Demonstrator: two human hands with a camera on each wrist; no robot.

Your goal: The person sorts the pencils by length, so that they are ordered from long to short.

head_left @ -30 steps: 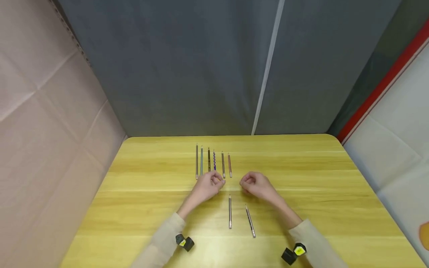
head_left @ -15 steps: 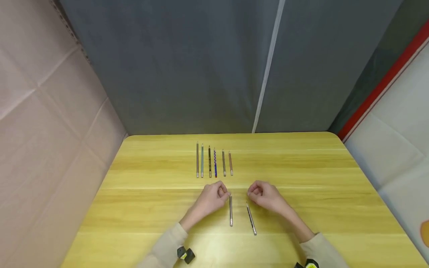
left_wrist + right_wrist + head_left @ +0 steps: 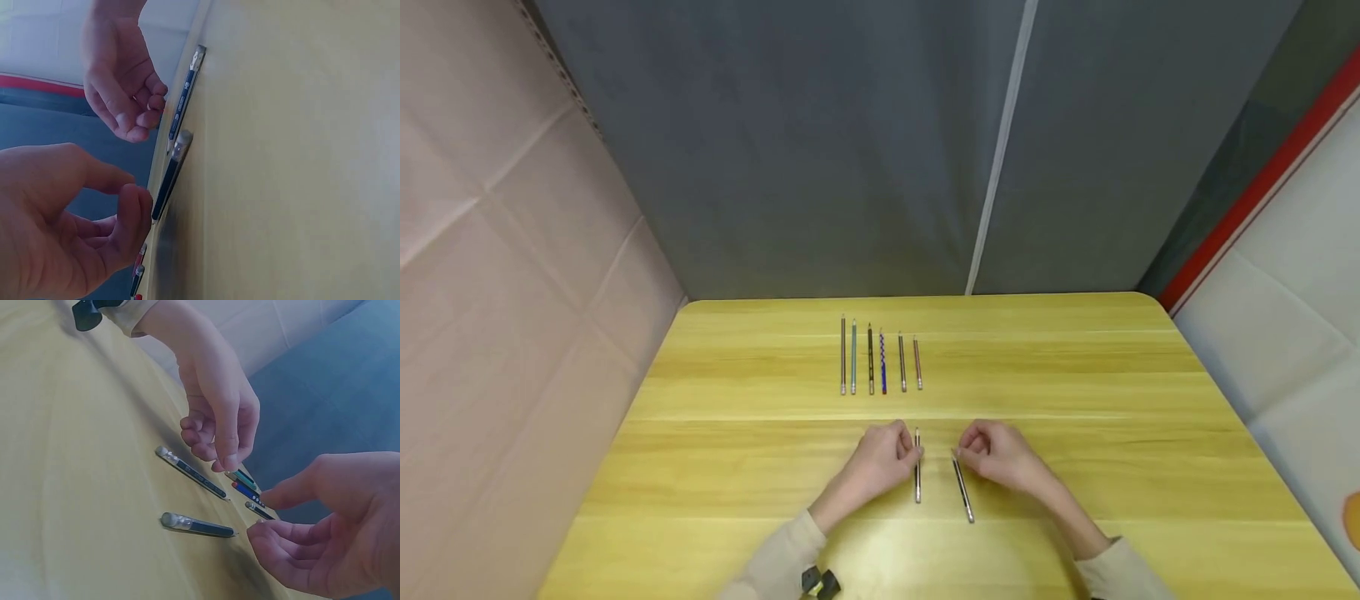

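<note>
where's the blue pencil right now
In the head view the blue pencil lies in the far row of six pencils, fourth from the left, beyond both hands on the yellow table.

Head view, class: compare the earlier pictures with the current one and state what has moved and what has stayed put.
Both hands drew back from the row of six pencils toward the person. The left hand now sits beside the left near pencil, the right hand beside the right near pencil. Neither has a grip on anything. All the pencils stayed where they lay on the table.
</note>
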